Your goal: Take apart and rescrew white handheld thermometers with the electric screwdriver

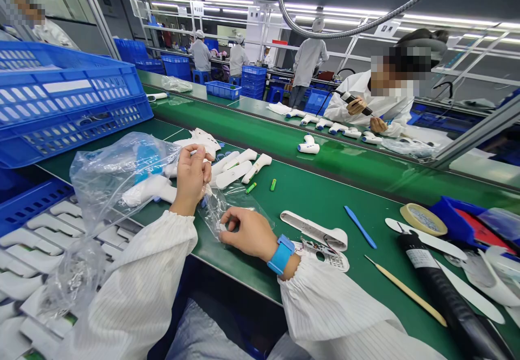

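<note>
Tightly, left grip (190,178) shut on clear plastic bag (114,178), right grip (244,233) pinching its edge

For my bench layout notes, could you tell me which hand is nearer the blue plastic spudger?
Right: the right hand is nearer, to the left of the blue plastic spudger; the left hand is farther left, at the clear plastic bag.

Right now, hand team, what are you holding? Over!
Left hand and right hand both on clear plastic bag. White forehead thermometer by left hand. Open white thermometer shell past right hand.
</note>
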`<move>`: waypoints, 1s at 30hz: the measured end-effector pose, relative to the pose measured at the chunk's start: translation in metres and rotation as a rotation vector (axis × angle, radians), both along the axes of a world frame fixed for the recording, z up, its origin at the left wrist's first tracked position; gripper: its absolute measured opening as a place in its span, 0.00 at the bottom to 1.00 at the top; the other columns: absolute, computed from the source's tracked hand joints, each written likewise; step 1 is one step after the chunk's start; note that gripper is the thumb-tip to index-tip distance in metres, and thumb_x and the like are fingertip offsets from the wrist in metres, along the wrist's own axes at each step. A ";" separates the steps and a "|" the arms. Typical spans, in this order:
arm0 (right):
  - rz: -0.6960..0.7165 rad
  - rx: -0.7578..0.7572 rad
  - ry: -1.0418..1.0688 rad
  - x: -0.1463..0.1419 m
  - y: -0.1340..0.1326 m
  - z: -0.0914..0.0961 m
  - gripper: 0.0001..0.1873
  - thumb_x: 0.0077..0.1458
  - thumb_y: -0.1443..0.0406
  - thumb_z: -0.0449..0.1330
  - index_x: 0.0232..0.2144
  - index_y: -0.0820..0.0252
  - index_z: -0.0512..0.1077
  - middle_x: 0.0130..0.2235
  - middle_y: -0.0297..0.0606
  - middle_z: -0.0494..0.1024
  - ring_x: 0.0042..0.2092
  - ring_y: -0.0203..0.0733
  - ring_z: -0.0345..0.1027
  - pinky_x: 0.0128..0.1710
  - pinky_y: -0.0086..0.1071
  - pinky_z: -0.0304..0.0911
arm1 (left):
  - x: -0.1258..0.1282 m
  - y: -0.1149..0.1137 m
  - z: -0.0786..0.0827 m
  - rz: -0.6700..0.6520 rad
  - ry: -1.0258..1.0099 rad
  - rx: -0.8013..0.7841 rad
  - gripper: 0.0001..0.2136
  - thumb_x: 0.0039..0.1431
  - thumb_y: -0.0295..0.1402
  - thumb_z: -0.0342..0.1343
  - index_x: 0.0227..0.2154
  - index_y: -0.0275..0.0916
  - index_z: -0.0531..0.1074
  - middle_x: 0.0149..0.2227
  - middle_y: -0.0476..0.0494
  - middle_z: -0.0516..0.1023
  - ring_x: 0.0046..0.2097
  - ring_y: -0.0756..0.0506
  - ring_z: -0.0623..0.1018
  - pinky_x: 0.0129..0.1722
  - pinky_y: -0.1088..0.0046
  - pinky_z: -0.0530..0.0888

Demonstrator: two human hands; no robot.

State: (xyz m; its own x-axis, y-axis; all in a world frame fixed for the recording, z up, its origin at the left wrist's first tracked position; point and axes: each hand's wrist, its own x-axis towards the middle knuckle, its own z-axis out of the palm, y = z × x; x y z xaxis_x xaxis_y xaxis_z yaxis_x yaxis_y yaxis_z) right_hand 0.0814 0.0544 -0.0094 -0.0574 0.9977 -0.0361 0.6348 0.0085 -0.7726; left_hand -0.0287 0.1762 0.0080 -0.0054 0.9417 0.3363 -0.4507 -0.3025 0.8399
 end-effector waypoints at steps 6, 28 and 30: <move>0.003 0.044 0.033 0.000 0.000 -0.006 0.11 0.36 0.68 0.65 0.24 0.56 0.67 0.23 0.24 0.70 0.24 0.31 0.59 0.25 0.26 0.50 | -0.001 0.002 -0.002 0.004 -0.011 0.001 0.09 0.52 0.36 0.55 0.29 0.42 0.60 0.24 0.56 0.70 0.11 0.59 0.58 0.09 0.83 0.50; -0.467 -0.120 1.061 0.093 -0.128 0.018 0.16 0.45 0.60 0.65 0.35 0.63 0.71 0.36 0.41 0.77 0.29 0.33 0.71 0.29 0.25 0.67 | 0.036 -0.113 0.034 -0.258 -0.091 -0.101 0.07 0.49 0.33 0.60 0.32 0.40 0.72 0.33 0.48 0.77 0.36 0.49 0.77 0.41 0.73 0.73; -0.487 -0.098 1.032 0.099 -0.142 0.015 0.16 0.48 0.59 0.63 0.36 0.63 0.71 0.37 0.42 0.77 0.29 0.33 0.71 0.29 0.25 0.67 | 0.048 -0.147 0.022 -0.486 -0.126 -0.407 0.11 0.49 0.34 0.60 0.36 0.41 0.71 0.32 0.46 0.79 0.32 0.50 0.77 0.35 0.75 0.75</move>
State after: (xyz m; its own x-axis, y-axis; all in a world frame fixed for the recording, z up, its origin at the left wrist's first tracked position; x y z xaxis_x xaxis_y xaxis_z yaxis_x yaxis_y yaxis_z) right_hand 0.1806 -0.0876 0.0051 0.2872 0.9176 -0.2750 -0.3832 -0.1531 -0.9109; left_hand 0.0198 0.0295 0.0297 0.4372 0.8990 -0.0236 -0.5589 0.2922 0.7761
